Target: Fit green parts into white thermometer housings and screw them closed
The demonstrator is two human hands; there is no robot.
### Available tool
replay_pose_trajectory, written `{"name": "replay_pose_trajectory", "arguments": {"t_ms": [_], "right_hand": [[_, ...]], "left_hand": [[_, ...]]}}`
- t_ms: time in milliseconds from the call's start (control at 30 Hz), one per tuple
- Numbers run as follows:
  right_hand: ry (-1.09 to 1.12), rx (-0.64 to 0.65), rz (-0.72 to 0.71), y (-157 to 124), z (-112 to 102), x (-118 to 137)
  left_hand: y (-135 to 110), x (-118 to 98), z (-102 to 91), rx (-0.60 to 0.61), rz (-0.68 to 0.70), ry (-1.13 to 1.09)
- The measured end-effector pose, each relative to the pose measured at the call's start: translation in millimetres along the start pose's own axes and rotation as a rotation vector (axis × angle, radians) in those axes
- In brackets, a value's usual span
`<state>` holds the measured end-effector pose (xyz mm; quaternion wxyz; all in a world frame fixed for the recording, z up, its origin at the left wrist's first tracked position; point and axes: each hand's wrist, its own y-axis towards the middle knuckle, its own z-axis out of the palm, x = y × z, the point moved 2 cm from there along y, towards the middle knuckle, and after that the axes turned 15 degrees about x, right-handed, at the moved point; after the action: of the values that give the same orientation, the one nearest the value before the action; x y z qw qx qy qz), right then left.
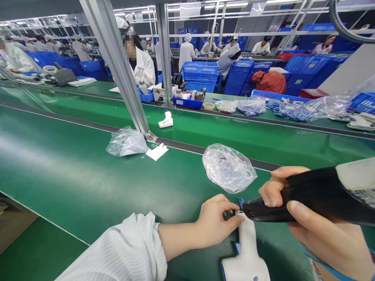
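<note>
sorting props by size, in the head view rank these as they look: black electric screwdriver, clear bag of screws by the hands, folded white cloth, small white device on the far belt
1. black electric screwdriver, though nearness inflates it
2. clear bag of screws
3. folded white cloth and small white device look alike; the device lies farther off, so unranked

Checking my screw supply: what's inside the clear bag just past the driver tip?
The clear bag holds a heap of small grey-silver pieces, likely screws, bunched at its middle. The crumpled plastic blurs them, so type and count cannot be told, nor anything beneath the heap.

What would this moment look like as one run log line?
left hand: pinching white plastic handheld casing | right hand: gripping black electric screwdriver, tip at casing | clear plastic bag of screws: behind, on green belt
</note>
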<state>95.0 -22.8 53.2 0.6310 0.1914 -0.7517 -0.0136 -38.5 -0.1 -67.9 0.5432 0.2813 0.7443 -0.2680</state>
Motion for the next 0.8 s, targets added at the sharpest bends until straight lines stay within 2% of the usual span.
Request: {"name": "replay_pose_trajectory", "arguments": {"t_ms": [400,567,633,700,800], "right_hand": [[0.026,-0.054,-0.036,5.0,4.1,12.1],[0.060,-0.032,-0.031,-3.7,-0.7,0.2],[0.048,-0.007,-0.018,-5.4,-1.5,-6.4],[0.016,0.010,0.001,-5.8,-1.5,-12.6],[-0.058,0.010,0.027,-6.2,-1.0,-20.2]], "left_hand": [[2.3,3.8,1.8,-0.006,0.102,-0.146],[-4.0,-0.3,1.1,0.023,0.001,0.092],[-11.3,-2.5,3.8,0.044,0.002,0.218],[-19.7,-3.6,9.2,0.113,0.076,0.360],[-31.7,-3.3,18.8,0.256,0.294,0.550]]}}
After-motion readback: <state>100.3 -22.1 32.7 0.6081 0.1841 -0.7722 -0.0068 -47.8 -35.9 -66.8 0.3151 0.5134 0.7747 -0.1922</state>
